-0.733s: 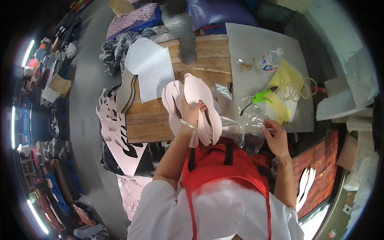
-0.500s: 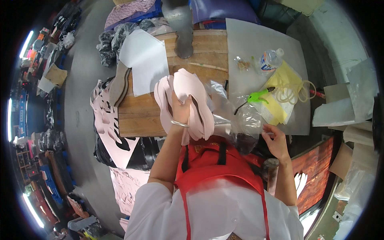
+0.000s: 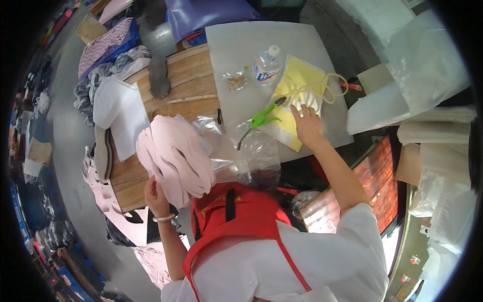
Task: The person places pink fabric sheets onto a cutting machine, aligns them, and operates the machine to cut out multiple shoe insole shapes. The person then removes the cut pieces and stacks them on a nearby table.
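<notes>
A thick stack of pale pink sole-shaped pieces [image 3: 173, 156] lies fanned at the table's front edge. My left hand [image 3: 157, 197] is at the stack's lower left side, its fingers apart and touching the edge. My right hand [image 3: 308, 127] is spread open over yellow sheets [image 3: 288, 128], its fingertips by a shiny whitish patch on them. Beside it lies a green air blow gun [image 3: 262, 119] with a thin dark nozzle, and a coiled clear yellowish hose [image 3: 333, 88]. Clear plastic bags [image 3: 254, 156] lie between the stack and the yellow sheets.
A plastic bottle [image 3: 267, 65] and a small clear bag [image 3: 236, 79] stand and lie on the grey sheet [image 3: 226, 45]. White sheets [image 3: 123, 110], a dark sole-shaped piece [image 3: 160, 76] and another [image 3: 103, 153] lie leftward. Plastic-wrapped material [image 3: 422, 65] stands at right.
My left hand has come out from among the pink pieces to their left side. My right hand has reached forward onto the yellow sheets. The view has turned rightward.
</notes>
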A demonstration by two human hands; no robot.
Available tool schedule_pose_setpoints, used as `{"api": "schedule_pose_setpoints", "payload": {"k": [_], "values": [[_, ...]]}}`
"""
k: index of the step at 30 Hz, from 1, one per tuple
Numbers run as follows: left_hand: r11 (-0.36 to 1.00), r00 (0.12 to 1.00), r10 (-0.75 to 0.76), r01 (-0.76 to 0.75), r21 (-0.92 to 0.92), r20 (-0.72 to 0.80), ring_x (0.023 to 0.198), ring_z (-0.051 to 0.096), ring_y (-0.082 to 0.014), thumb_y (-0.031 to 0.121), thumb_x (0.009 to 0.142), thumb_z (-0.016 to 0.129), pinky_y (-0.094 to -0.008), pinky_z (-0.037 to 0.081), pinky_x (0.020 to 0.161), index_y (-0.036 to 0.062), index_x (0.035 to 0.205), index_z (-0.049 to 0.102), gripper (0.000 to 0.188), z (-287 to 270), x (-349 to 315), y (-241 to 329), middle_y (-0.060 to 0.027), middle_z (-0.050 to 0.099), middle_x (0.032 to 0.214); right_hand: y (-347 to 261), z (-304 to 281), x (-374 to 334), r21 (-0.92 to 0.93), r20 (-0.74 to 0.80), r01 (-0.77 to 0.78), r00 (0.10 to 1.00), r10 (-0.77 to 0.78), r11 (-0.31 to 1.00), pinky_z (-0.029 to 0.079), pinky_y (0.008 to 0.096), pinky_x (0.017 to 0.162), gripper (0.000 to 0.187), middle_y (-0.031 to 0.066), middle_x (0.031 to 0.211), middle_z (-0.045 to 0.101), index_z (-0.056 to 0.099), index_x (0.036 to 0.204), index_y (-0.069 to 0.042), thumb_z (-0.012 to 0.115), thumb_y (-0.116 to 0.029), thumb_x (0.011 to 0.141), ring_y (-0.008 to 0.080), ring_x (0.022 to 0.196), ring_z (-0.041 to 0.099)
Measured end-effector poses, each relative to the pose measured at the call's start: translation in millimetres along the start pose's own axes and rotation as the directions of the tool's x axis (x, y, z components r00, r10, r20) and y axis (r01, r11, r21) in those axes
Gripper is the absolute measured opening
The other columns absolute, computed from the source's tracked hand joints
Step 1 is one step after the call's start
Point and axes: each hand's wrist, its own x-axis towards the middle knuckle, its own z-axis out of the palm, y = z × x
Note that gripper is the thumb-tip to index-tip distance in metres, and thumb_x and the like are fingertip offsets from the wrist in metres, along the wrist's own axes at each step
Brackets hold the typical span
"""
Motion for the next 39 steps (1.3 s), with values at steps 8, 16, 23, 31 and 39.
{"api": "schedule_pose_setpoints", "payload": {"k": [8, 16, 23, 31, 39], "values": [[0.764, 0.888, 0.403, -0.461, 0.453, 0.224, 0.091, 0.058, -0.0332, -0.001, 0.074, 0.061, -0.0392, 0.048, 0.08, 0.0036, 0.103, 0.064, 0.03, 25.9, -29.9, 55.4, -0.0154, 0.061, 0.097, 14.5, 35.4, 45.1, -0.26, 0.01, 0.05, 0.999, -0.049, 0.964, 0.05, 0.0389, 0.088, 0.044, 0.0154, 0.127, 0.05, 0.052, 0.126, -0.009, 0.054, -0.007, 0.082, 0.0302, 0.115, 0.051], [0.819, 0.879, 0.444, -0.476, 0.319, 0.173, 0.088, 0.059, -0.0328, -0.004, 0.075, 0.06, -0.038, 0.048, 0.079, 0.0018, 0.101, 0.065, 0.027, 23.2, -12.8, 79.8, -0.0151, 0.062, 0.096, 19.5, -68.4, -3.7, -0.062, -0.139, 0.205, 0.967, -0.212, 0.977, 0.051, 0.0385, 0.081, 0.025, 0.0103, 0.113, 0.057, 0.058, 0.098, -0.004, 0.065, -0.006, 0.074, 0.0309, 0.105, 0.054], [0.788, 0.741, 0.559, -0.615, 0.04, 0.373, 0.087, 0.059, -0.032, 0.002, 0.076, 0.061, -0.0382, 0.048, 0.079, 0.0019, 0.1, 0.066, 0.024, 35.3, 9.1, 95.4, -0.0143, 0.062, 0.096, -0.1, -168.3, -75.2, 0.066, -0.39, 0.139, 0.915, -0.102, 0.988, 0.05, 0.0412, 0.08, 0.031, 0.0109, 0.115, 0.058, 0.056, 0.102, -0.004, 0.068, -0.001, 0.073, 0.0328, 0.099, 0.057], [0.68, 0.463, 0.716, -0.631, -0.373, 0.522, 0.118, 0.044, -0.0404, 0.028, 0.069, 0.079, -0.0472, 0.04, 0.096, 0.0055, 0.135, 0.04, 0.08, 105.9, -22.6, 147.3, -0.0223, 0.043, 0.13, -13.0, -204.7, -151.1, 0.116, -0.792, 0.037, 0.607, 0.07, 0.993, 0.052, 0.0357, 0.076, 0.021, 0.0176, 0.108, 0.063, 0.056, 0.102, 0.002, 0.056, 0.007, 0.082, 0.0313, 0.092, 0.063], [0.55, 0.533, 0.73, -0.829, 0.094, 0.427, 0.117, 0.045, -0.0316, 0.034, 0.063, 0.08, -0.0559, 0.034, 0.097, 0.0136, 0.13, 0.047, 0.078, 129.9, -2.6, 198.1, -0.0126, 0.051, 0.118, -21.7, -187.7, -229.4, 0.439, -0.811, 0.192, 0.504, 0.296, 0.878, 0.052, 0.0336, 0.079, 0.014, 0.0212, 0.11, 0.061, 0.055, 0.102, 0.005, 0.049, 0.002, 0.09, 0.0282, 0.094, 0.062]]}}
